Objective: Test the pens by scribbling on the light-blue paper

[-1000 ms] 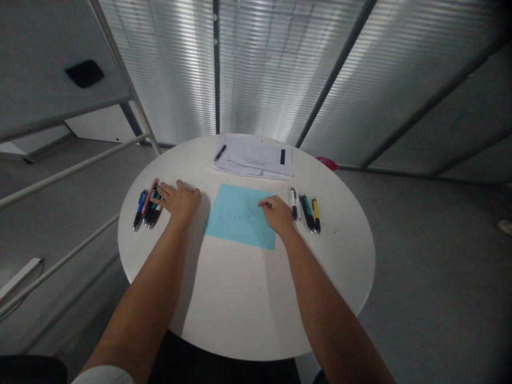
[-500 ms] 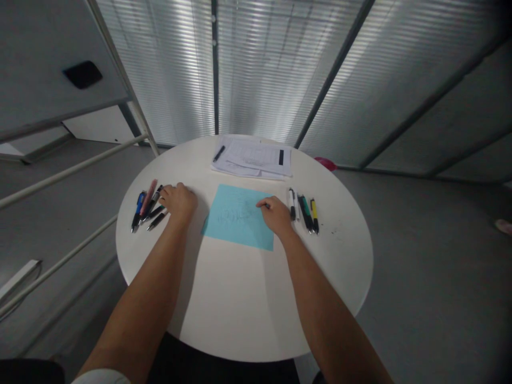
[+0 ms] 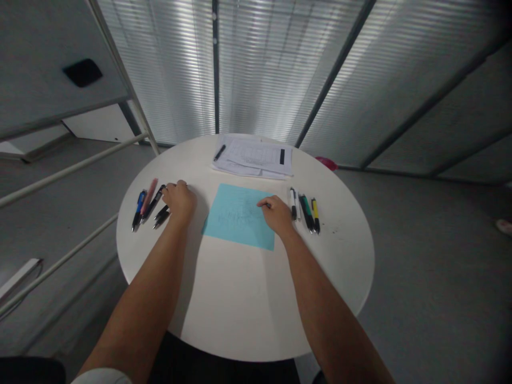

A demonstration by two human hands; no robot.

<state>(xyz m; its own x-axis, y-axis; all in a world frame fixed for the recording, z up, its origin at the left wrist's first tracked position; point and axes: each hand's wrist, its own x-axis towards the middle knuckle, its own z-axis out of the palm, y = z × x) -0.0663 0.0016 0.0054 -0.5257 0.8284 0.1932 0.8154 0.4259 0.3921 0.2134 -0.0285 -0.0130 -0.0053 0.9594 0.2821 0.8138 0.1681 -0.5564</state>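
A sheet (image 3: 240, 226) lies on the table (image 3: 234, 304) between the left hand (image 3: 180, 200) and right hand (image 3: 276, 212), partly under the latter. Loose pens (image 3: 152, 204) lie left of the left hand, more pens (image 3: 307, 213) right of the right; papers (image 3: 252, 154) lie beyond both hands.

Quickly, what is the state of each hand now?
Left hand: curled beside pens; whether it holds one cannot be told.
Right hand: closed, holding a pen.
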